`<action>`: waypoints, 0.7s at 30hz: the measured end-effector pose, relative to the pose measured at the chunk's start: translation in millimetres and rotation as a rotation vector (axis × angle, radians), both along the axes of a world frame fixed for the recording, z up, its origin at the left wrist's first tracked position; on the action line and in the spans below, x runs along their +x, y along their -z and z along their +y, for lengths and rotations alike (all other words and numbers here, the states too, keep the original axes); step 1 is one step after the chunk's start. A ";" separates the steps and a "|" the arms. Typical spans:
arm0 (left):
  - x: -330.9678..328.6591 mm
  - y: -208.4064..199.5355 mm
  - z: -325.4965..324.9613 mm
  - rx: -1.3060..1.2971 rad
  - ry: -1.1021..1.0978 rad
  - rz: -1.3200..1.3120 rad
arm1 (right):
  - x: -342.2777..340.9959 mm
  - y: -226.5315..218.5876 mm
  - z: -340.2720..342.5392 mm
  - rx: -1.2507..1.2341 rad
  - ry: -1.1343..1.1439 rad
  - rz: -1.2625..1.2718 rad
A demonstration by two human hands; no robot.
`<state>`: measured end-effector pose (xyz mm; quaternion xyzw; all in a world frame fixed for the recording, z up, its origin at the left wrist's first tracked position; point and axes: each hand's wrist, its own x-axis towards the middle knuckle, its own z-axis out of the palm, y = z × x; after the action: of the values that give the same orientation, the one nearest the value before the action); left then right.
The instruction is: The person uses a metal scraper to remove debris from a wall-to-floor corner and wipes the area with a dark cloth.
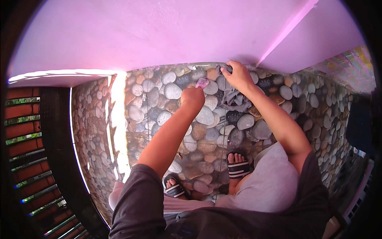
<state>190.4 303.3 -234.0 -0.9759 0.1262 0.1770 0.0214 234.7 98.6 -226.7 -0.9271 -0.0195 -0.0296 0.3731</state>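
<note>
My left hand point(192, 98) is closed around a small tool with a flat, pink-smeared end point(202, 83); its handle is hidden in my fist. The tool's end points toward the foot of the pink wall point(159, 32), above the pebble-patterned floor. At the base of that wall, right of the tool, my right hand point(238, 76) grips a crumpled grey cloth point(235, 100). One bunched part of the cloth shows at my fingertips by the wall, while the rest hangs down under my hand toward the floor.
A wall corner with a projecting pink edge point(286, 30) stands to the right. A dark slatted gate point(53, 131) runs along the left, beside a bright sunlit strip on the floor point(118, 123). My sandalled feet point(238, 165) are close below my hands.
</note>
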 end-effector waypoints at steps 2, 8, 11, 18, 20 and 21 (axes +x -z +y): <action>29.0 -3.5 -10.5 0.029 -0.005 0.066 | 3.7 -1.5 2.1 0.013 0.002 -0.034; -5.1 7.6 -37.1 -0.029 -0.017 0.036 | 2.3 -2.3 -3.7 -0.011 -0.018 0.025; 6.4 10.7 -29.2 -0.080 -0.065 -0.027 | 3.2 8.7 -2.1 -0.037 -0.005 -0.026; -13.6 -12.6 2.2 0.009 -0.016 0.073 | -2.0 23.8 3.9 -0.080 -0.027 0.038; -20.4 -36.9 48.7 0.052 0.109 0.193 | -8.7 30.5 23.4 -0.123 -0.017 0.120; -31.4 -50.8 77.6 0.023 0.089 0.147 | -12.3 30.7 38.2 -0.167 -0.087 0.131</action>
<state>159.0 380.9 -183.2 -0.9533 0.1688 0.2487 0.0313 222.4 136.8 -257.3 -0.9531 -0.0377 0.0489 0.2962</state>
